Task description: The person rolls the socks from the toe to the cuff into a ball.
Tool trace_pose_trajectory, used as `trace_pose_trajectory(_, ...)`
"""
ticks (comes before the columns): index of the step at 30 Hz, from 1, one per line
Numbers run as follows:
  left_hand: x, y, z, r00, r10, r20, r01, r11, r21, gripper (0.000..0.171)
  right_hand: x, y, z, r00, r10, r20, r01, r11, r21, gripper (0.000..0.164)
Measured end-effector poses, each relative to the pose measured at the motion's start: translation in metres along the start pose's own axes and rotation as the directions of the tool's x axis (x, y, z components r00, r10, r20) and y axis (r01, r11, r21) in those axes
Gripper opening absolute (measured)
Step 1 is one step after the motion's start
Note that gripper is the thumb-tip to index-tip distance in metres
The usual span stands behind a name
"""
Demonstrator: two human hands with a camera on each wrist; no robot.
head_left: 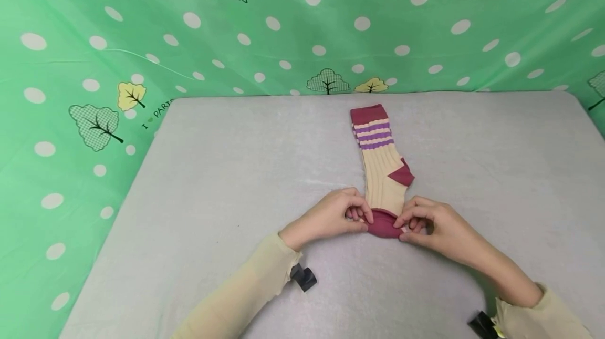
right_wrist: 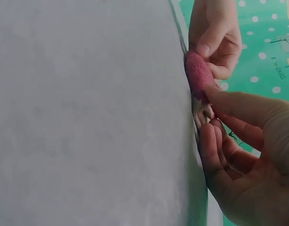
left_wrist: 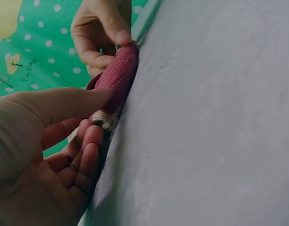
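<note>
A cream sock (head_left: 384,181) with purple stripes and maroon cuff, heel and toe lies lengthwise on the grey surface. Its maroon toe end (head_left: 384,227) is folded or rolled back toward the foot, making a thick edge. On the left side of that roll, my left hand (head_left: 336,214) pinches the fabric between thumb and fingers. My right hand (head_left: 436,224) pinches the opposite side the same way. Both wrist views show the maroon roll (left_wrist: 119,75) between the two hands, with a bit of cream knit (right_wrist: 202,113) at its end.
The grey padded surface (head_left: 227,171) spreads around the sock. Behind and to the left hangs a green polka-dot cloth (head_left: 264,55) printed with trees. Black wrist devices (head_left: 304,277) show beside both cream sleeves (head_left: 250,286).
</note>
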State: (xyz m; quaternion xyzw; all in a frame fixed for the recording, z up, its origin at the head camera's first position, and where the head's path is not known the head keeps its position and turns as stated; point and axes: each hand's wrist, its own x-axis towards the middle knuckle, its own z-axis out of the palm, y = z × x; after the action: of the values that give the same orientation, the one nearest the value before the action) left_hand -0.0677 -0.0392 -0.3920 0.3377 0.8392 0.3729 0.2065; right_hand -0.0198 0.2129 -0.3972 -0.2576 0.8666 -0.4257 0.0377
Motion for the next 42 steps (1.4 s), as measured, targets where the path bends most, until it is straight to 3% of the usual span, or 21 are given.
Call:
trace_pose_trajectory(5, 0.002, 0.002, -0.001, 0.999, 0.011, 0.041, -0.013, 0.999, 0.05, 0.02, -0.001, -0.001, -0.001, 0.999, -0.023, 0.039, 0.025, 0.999, -0.044, 0.036)
trace_pose_trajectory(13, 0.002, 0.003, 0.0, 1.0, 0.012, 0.019, -0.013, 0.997, 0.072, 0.021, 0.001, -0.001, 0.0, 0.999, -0.014, 0.038, 0.018, 0.995, -0.098, 0.038)
trace_pose_trajectory(20, 0.003, 0.001, 0.0, 1.0, -0.026, -0.013, 0.026, 1.0, 0.006, 0.017, 0.0, 0.0, 0.002, 0.999, 0.0, -0.042, -0.002, 0.999, -0.05, 0.029)
trace_pose_trajectory(27, 0.004, -0.002, 0.001, 0.994, -0.068, -0.085, 0.061, 0.994, -0.09, 0.013, -0.001, -0.001, 0.002, 0.991, 0.096, -0.094, -0.095, 0.995, 0.014, 0.021)
trace_pose_trajectory(33, 0.007, -0.007, 0.001, 0.983, -0.124, -0.137, 0.099, 0.979, -0.177, 0.009, 0.002, -0.002, -0.002, 0.96, 0.271, -0.069, -0.267, 0.962, 0.061, 0.008)
trace_pose_trajectory(42, 0.013, -0.005, 0.0, 0.962, -0.233, -0.144, 0.196, 0.953, -0.233, 0.007, 0.011, -0.006, -0.005, 0.89, 0.456, 0.0, -0.45, 0.879, 0.159, 0.027)
